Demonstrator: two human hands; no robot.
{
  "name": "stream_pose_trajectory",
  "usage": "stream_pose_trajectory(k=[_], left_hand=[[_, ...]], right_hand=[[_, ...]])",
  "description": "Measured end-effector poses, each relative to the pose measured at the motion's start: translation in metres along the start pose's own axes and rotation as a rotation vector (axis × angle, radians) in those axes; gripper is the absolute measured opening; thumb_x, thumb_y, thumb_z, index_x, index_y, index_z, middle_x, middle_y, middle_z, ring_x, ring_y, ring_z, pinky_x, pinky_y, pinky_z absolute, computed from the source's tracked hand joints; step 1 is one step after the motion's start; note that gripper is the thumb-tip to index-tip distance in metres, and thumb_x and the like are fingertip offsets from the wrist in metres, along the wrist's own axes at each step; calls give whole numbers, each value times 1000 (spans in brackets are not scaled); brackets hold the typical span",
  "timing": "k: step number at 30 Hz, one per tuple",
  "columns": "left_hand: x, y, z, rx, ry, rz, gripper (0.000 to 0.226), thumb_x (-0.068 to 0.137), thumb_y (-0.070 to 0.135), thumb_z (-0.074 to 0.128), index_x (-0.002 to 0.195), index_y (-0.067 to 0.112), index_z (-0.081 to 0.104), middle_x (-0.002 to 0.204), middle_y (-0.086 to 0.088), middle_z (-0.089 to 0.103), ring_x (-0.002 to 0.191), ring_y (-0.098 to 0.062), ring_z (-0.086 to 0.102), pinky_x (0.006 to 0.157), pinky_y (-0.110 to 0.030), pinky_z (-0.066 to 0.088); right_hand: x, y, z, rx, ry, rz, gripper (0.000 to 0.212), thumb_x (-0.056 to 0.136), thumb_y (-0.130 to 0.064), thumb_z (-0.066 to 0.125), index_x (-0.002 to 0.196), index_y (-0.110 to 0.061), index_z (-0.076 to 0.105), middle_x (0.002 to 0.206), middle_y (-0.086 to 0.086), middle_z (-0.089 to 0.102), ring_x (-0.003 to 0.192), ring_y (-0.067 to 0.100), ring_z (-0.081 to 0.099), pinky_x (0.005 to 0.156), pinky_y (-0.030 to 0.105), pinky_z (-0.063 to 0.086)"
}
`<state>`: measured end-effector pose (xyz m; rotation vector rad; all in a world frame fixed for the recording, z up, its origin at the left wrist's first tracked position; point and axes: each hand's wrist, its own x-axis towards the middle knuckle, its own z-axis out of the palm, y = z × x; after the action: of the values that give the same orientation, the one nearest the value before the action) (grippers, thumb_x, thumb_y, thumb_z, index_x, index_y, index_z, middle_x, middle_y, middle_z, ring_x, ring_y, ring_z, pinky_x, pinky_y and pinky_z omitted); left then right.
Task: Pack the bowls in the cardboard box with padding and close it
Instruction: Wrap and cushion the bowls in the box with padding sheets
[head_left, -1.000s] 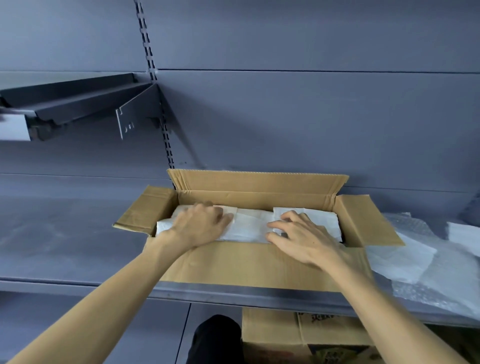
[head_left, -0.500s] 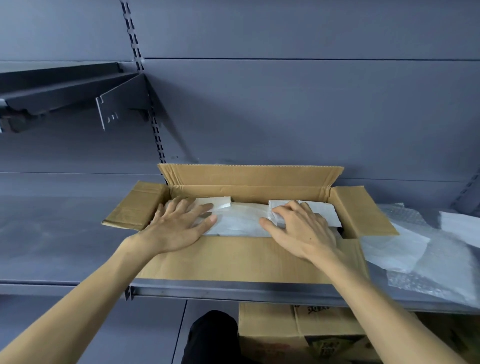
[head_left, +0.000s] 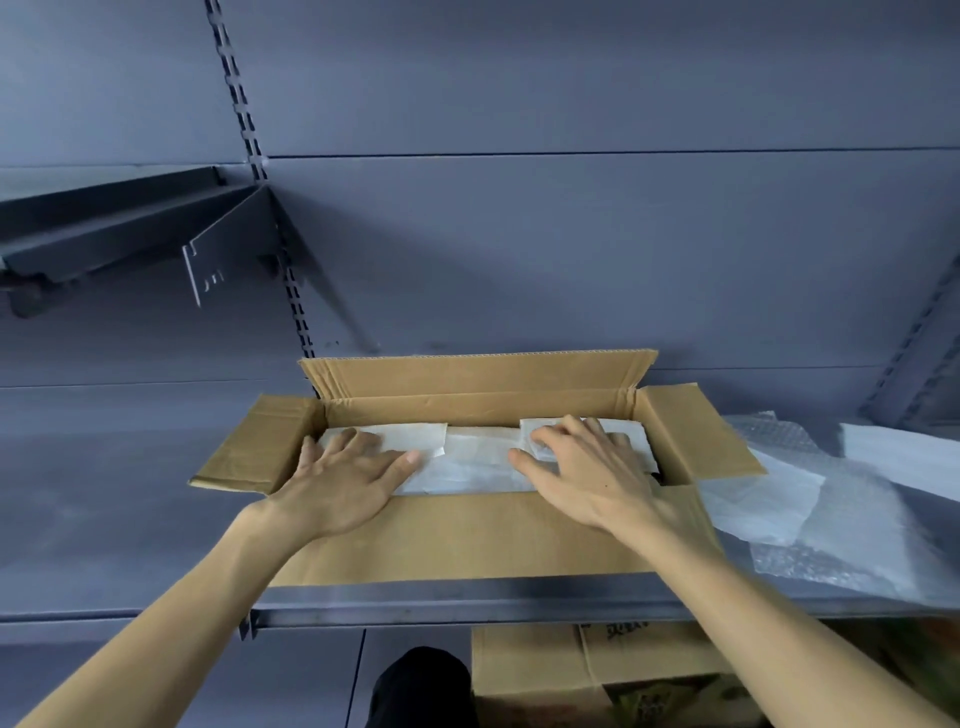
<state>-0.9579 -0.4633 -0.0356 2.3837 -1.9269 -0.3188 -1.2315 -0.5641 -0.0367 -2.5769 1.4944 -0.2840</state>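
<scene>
The cardboard box (head_left: 467, 535) sits on a grey shelf (head_left: 119, 499), near the shelf's front edge and a little right of its middle, with all four flaps open: the back flap stands upright against the rear wall, the two end flaps spread outward to the left and right, and the front flap folds down toward the shelf's front lip. Inside, white padding (head_left: 467, 460) covers the contents up to about the rim, so no bowls can be seen. The left hand (head_left: 343, 480) lies flat on the padding at the left end of the box, fingers spread and straight, pressing down and grasping nothing, its thumb pointing toward the middle. The right hand (head_left: 587, 473) lies on the padding at the right end, fingers slightly bent over a folded white piece, also pressing rather than gripping. Both forearms reach in over the front flap from below. Between the two hands a strip of padding is uncovered. To the left of the box the shelf runs bare to its left end. To the right, just beside the right end flap, lie loose sheets of bubble wrap (head_left: 831, 525) and white foam. Another cardboard carton (head_left: 597, 675) stands below the shelf's front edge.
</scene>
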Motion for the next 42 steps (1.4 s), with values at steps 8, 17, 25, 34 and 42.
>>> stream_pose_trajectory(k=[8, 17, 25, 34, 42], left_hand=[[14, 87, -14, -154, 471, 343, 39, 97, 31, 59, 134, 17, 56, 129, 0, 55, 118, -24, 50, 99, -34, 41], [44, 213, 15, -157, 454, 585, 40, 103, 46, 45, 128, 20, 61, 134, 0, 56, 124, -24, 49, 108, -43, 40], [55, 225, 26, 96, 143, 349, 89, 81, 76, -9, 150, 42, 35, 151, 16, 41, 141, -13, 38, 119, -45, 21], [50, 215, 33, -84, -73, 294, 73, 92, 74, 4, 140, 46, 51, 154, 14, 42, 145, -8, 28, 120, -40, 16], [49, 217, 36, -94, -78, 294, 79, 90, 78, 1, 138, 43, 53, 151, 8, 46, 144, -15, 30, 120, -50, 16]], right_hand=[[-14, 26, -26, 95, 272, -2, 46, 105, -54, 30, 140, -34, 53, 131, -8, 55, 126, 19, 47, 109, 48, 34], [-67, 160, -57, 263, 794, 533, 18, 100, -21, 52, 113, -24, 65, 111, 3, 61, 111, 31, 53, 91, 50, 42], [-71, 243, -29, 202, 126, 900, 81, 84, -75, 58, 142, -20, 48, 151, 14, 39, 141, 36, 35, 109, 55, 33], [-45, 238, -23, 585, 446, 785, 18, 98, -34, 64, 97, -17, 56, 94, 5, 64, 96, 32, 62, 84, 42, 51], [-25, 187, -95, 689, 977, 485, 10, 104, -30, 49, 103, -21, 43, 82, -7, 57, 75, 16, 55, 69, 40, 42]])
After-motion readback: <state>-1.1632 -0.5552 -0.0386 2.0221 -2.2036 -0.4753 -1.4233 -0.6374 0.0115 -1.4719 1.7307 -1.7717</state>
